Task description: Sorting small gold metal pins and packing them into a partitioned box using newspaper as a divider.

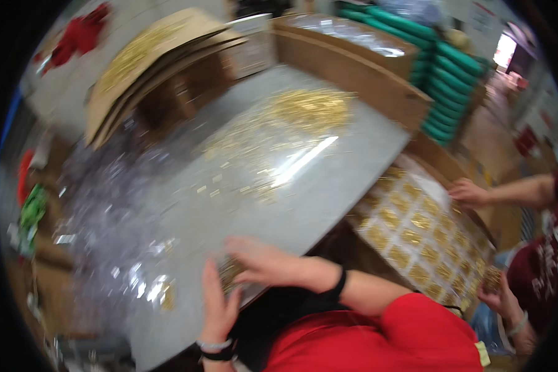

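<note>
Over the near edge of the grey metal table [189,263], my two hands close in on a small bundle of thin gold-coloured pieces [230,273]. My left hand [218,304] steadies it from the left, thumb and fingers on either side. From the right, my right hand [263,263] curls its fingers against the same bundle; motion blurs the fingertips. Farther up the table lies a loose heap of thin gold pieces [313,110], with strays scattered toward me. Many clear plastic bags [115,229] cover the table's left side, and a small gold bundle [167,296] lies beside them.
Bent cardboard sheets [161,59] with gold pieces rise at the far left. A cardboard wall [353,68] borders the far side. At right, a co-worker's hand [469,193] reaches over a tray of gold bundles [409,235]; the other hand [502,301] holds one. Green sacks [449,93] stand behind.
</note>
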Demonstrator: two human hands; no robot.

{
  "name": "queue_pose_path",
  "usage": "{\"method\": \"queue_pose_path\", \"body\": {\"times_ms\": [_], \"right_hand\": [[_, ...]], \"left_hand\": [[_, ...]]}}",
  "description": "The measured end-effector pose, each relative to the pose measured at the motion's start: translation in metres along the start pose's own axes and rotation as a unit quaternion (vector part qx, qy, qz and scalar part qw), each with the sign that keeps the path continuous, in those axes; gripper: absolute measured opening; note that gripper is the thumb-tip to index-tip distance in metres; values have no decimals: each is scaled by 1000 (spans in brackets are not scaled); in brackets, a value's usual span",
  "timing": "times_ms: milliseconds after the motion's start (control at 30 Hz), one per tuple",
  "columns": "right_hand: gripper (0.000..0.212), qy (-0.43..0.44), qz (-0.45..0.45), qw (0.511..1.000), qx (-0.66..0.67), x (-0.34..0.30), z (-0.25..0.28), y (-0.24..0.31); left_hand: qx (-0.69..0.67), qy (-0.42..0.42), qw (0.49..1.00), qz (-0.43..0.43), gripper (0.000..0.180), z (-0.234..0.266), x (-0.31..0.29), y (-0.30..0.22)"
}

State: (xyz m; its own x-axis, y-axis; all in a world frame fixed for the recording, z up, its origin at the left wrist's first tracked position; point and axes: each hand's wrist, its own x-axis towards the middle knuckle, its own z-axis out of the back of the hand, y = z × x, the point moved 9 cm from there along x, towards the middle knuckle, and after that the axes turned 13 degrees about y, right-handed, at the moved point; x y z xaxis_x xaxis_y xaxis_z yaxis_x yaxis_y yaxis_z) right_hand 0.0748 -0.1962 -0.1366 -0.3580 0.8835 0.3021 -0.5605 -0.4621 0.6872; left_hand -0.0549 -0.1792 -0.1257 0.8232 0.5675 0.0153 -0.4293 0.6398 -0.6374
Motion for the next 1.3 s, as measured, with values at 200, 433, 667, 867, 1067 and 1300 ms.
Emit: {"method": "queue_pose_path", "body": {"times_ms": [200, 433, 667, 867, 1067, 1300], "right_hand": [[91, 96, -42, 992, -76, -10, 24, 26], [72, 163, -66, 983, -49, 9, 3, 16], [55, 52, -61, 981, -175, 2, -18, 46], [69, 101, -29, 991, -80, 1, -12, 39], [64, 176, 25, 970, -169, 10, -9, 38], [40, 142, 57, 978, -140, 7, -9, 43]], "left_hand": [[76, 20, 996, 33, 89, 8, -3, 7], [12, -14, 999, 33, 73, 6, -8, 5], [135, -84, 986, 48, 61, -18, -8, -15], [-48, -49, 997, 22, 64, -12, -12, -3], [29, -69, 994, 74, 63, 27, -31, 6], [28, -64, 994, 88, 34, 27, -33, 12]]}}
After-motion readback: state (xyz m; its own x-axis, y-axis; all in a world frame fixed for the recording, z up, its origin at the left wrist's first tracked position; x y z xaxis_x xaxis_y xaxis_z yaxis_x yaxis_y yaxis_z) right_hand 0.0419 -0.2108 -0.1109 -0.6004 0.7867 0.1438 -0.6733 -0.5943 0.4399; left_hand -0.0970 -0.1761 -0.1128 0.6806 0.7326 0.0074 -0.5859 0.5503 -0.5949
